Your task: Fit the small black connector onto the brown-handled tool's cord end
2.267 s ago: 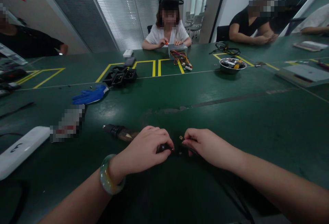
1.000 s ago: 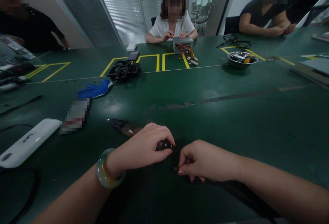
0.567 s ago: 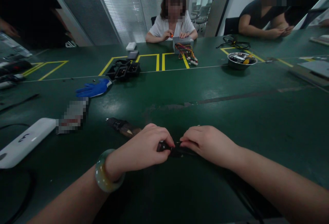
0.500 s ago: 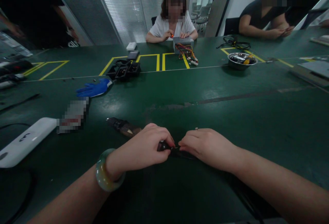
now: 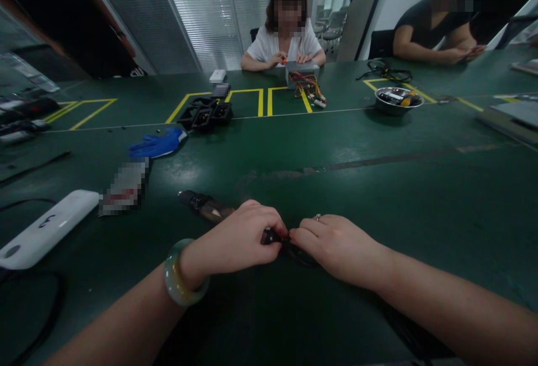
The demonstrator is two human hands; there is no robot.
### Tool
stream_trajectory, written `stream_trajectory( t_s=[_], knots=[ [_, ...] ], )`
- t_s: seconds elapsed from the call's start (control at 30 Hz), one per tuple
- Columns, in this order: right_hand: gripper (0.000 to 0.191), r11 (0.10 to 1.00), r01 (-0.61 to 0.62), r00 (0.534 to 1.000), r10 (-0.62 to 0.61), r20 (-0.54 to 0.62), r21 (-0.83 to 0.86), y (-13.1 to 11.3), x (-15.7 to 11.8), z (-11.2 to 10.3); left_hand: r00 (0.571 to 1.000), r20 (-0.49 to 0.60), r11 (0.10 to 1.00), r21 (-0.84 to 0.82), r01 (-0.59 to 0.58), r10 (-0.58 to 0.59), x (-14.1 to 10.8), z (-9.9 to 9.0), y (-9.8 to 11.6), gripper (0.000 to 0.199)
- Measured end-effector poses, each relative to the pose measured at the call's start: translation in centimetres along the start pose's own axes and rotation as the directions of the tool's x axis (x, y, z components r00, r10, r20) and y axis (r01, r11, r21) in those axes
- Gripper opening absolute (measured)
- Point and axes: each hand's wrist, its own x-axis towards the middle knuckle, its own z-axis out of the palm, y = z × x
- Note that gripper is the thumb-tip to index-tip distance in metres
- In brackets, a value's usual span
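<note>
Closed round a small, shiny black piece with a rounded end [image 5: 271, 236], my left hand [image 5: 247, 237] is low over the middle of the table. Its fingers hide most of that piece. My right hand [image 5: 336, 242] meets it from the right, thumb and fingers pinched together at the piece's tip. Whatever is in that pinch is too small and dark to name. Under the right fingers lies a dark loop like a cable [image 5: 302, 255]. A dark tool with a brownish see-through body [image 5: 205, 206] rests behind my left hand, its narrow end pointing left.
On the green table [image 5: 269, 158] a white oblong device [image 5: 50, 228] and a blue glove [image 5: 157, 143] lie left. Black square parts [image 5: 205, 114], a metal box with coloured wires [image 5: 302, 74] and a steel bowl [image 5: 397, 101] stand farther back. People are across the table.
My hands have come slightly closer together, and the right fingers now touch the tip of the black piece. The whole view has shifted a little.
</note>
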Motion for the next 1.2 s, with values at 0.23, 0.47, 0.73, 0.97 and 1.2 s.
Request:
stream_trajectory(
  t_s=[0.23,0.47,0.73,0.97,1.2],
  knots=[
    [0.005,0.996,-0.076,0.995,0.074,0.07,0.037,0.0,0.8,-1.1,1.0,0.024,1.0,-0.024,-0.001,0.002,0.2,0.1,-0.2,0.011],
    [0.005,0.991,-0.128,0.987,0.122,0.108,0.048,-0.5,1.3,-1.2,1.0,0.012,1.0,-0.009,-0.025,0.025,-0.1,0.3,-0.2,0.012],
    [0.005,0.965,-0.224,0.965,0.199,0.172,0.138,-0.1,1.7,-0.4,0.997,0.011,0.997,0.013,-0.077,0.077,-0.5,0.2,0.0,0.014],
    [0.003,0.951,-0.256,0.966,0.243,0.092,0.175,-0.5,1.2,0.4,0.998,-0.026,0.999,0.01,-0.049,0.05,-0.7,0.3,0.0,0.011],
    [0.002,0.974,-0.185,0.981,0.192,-0.038,0.133,-0.9,0.2,2.1,0.999,-0.035,0.999,-0.025,-0.021,0.02,-0.9,0.4,0.1,0.008]
  ],
)
